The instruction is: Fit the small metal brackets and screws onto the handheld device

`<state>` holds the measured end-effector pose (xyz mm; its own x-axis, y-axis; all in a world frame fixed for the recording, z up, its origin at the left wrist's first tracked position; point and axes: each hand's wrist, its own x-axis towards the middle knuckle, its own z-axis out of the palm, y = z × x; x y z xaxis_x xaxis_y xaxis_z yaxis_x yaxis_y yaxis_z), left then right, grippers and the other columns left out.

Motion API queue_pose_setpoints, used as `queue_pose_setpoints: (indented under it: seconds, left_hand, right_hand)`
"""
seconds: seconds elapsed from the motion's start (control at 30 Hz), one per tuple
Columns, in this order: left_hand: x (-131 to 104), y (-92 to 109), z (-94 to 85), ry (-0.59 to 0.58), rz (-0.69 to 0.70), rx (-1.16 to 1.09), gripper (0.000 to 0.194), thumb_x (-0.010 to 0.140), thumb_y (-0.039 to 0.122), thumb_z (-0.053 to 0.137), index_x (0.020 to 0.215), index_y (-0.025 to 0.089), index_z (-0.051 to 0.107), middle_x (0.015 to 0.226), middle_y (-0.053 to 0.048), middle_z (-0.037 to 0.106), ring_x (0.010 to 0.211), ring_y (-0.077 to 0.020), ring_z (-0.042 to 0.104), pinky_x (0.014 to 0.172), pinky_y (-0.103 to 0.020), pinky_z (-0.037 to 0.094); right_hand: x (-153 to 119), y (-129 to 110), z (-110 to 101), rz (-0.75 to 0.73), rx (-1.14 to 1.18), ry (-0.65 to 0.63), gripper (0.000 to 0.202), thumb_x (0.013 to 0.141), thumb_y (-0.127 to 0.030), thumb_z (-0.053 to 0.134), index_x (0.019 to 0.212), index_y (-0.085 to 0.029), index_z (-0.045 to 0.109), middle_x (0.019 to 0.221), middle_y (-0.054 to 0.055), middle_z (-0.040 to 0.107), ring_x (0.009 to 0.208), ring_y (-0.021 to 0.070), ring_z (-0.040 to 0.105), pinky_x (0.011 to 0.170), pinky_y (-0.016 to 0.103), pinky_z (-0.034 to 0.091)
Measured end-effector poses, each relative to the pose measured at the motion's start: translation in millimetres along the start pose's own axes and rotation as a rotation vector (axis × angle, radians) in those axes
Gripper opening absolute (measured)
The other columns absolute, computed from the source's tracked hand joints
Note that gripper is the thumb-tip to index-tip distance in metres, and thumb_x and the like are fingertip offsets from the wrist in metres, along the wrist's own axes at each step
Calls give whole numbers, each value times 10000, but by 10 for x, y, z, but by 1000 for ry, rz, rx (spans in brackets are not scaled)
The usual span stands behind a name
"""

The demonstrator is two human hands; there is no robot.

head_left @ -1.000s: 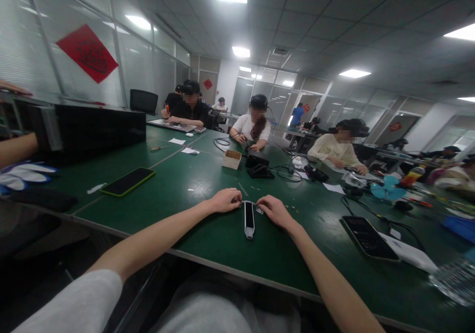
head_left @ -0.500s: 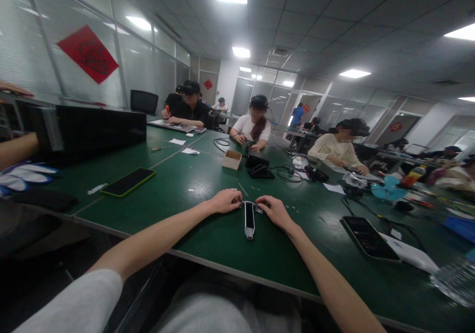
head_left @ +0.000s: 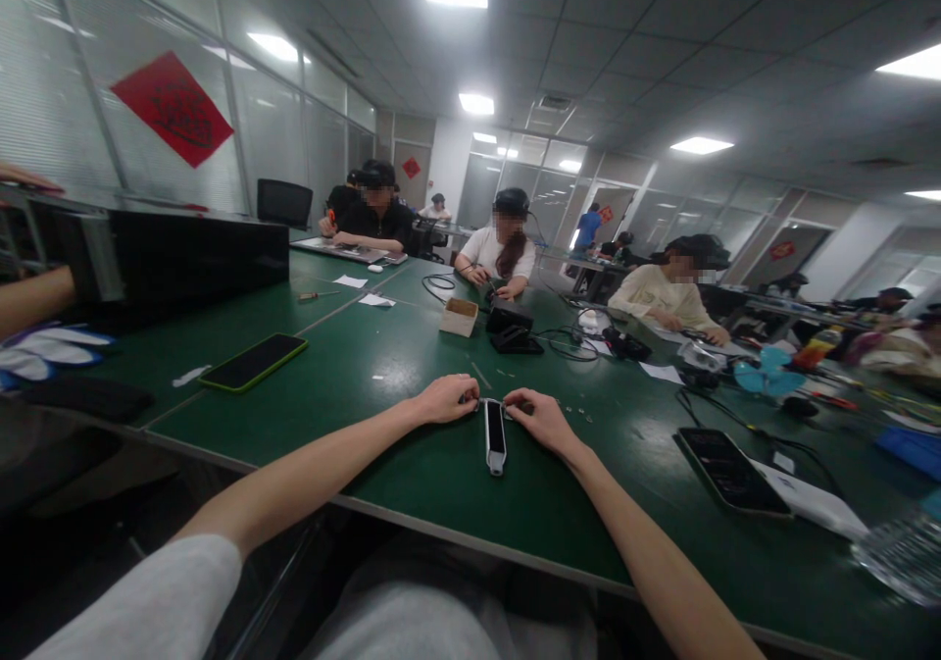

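A slim white device with a long black face lies on the green table, its narrow end toward me. At its far left end, my left hand is closed, with fingertips together on something too small to make out. My right hand is at the far right end, thumb and fingers pinched beside the device. What it holds is mostly hidden by the fingers. A few small clear pieces lie to the right of my right hand.
A phone with a green edge lies left, another phone right. Beyond my hands stand a small box and a black device with cables. A bottle is at the right edge. Several people sit around the table.
My right hand has shifted slightly left, closer to the device, and the small clear piece seen under its fingers is now mostly hidden. My left hand has barely moved.
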<state>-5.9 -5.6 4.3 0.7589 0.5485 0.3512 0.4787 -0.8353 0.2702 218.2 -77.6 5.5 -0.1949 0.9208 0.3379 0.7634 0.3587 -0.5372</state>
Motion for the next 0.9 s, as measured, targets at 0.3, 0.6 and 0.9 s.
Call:
queue_pose_setpoints:
  seconds: [0.3, 0.6, 0.9]
  left_hand:
    - [0, 10, -20, -15, 6, -12, 119, 836, 256, 529, 900, 173, 585, 869, -35, 617, 748, -161, 583, 630, -242, 411]
    - [-3, -31, 10, -12, 9, -7, 128, 832, 262, 526, 908, 179, 588, 855, -27, 610, 748, -157, 577, 650, -244, 416]
    - [3, 21, -31, -30, -7, -19, 121, 835, 255, 524, 897, 172, 587, 860, -32, 609, 756, -159, 580, 648, -241, 418]
  right_hand:
    - [-8, 435, -424, 57, -380, 96, 205, 838, -252, 512, 969, -177, 651, 1000, 79, 655, 954, 210, 561, 874, 348, 421]
    - [-125, 888, -610, 262, -617, 5, 270, 873, -310, 495, 1026, -167, 667, 1000, 125, 649, 937, 233, 578, 827, 323, 429]
    - [-3, 803, -460, 207, -664, -2, 174, 854, -237, 522, 865, -194, 689, 900, 114, 651, 863, 231, 570, 724, 318, 439]
